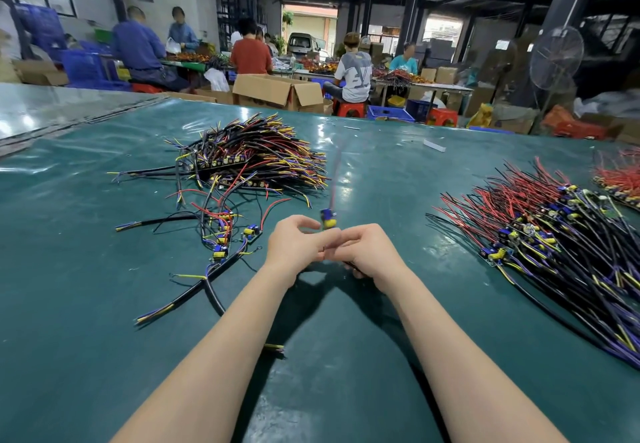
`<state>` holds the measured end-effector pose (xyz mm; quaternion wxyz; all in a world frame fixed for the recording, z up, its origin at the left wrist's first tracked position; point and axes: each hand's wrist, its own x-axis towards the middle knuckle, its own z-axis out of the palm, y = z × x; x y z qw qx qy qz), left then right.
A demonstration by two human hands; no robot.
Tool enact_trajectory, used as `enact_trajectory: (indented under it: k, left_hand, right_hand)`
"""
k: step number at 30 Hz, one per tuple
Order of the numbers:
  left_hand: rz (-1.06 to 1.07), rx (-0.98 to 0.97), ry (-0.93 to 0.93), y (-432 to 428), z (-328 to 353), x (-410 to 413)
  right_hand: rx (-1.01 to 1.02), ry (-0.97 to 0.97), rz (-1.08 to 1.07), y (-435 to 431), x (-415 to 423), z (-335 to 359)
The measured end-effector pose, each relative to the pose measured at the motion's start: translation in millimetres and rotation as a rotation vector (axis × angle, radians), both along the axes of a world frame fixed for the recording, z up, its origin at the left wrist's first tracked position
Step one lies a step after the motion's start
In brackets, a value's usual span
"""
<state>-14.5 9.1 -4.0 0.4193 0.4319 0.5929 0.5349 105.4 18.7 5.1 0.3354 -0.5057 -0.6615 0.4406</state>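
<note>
Meeting at frame centre over the green table [311,390], the left hand [294,245] and right hand [367,255] curl fingertip to fingertip. The left pinches a blurred blue-and-yellow board [328,219] just above them; the right grips a black cable [354,267]. Loose boards [221,238] lie centre left, a wire heap [554,252] sits right, and a tangled pile [256,155] lies farther, upper left.

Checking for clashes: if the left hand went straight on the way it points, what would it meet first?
Probably the right hand: the left hand points up and rightward, and their fingers seem to meet just below the blurred blue-and-yellow module.
</note>
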Motion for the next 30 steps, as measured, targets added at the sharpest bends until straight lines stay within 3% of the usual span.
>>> enact_trajectory:
  k: [3,9,14,18,25,30]
  left_hand:
    - [0.007,0.056,0.036,-2.6,0.4,0.1]
    - [-0.004,0.172,-0.06,0.0,2.9,-9.0]
    - [0.133,0.176,-0.155,2.6,4.7,-10.6]
    - [0.176,0.068,-0.086,5.0,5.8,-14.9]
    - [-0.038,-0.185,-0.331,3.9,11.9,-27.7]
    - [-0.253,-0.147,-0.267,1.9,12.1,-27.4]
  right_hand:
    - [0.033,-0.109,-0.02,0.7,-1.4,-0.3]
    - [-0.184,0.188,0.015,-1.3,-2.5,0.0]
    - [-0.032,0.234,0.072,-4.6,-8.9,0.1]
    - [0.136,0.107,0.173,-7.7,-9.7,0.6]
    - [0.192,-0.006,0.143,-6.0,-12.0,-1.0]
    - [0.135,-0.067,0.115,-5.5,-7.7,-0.2]
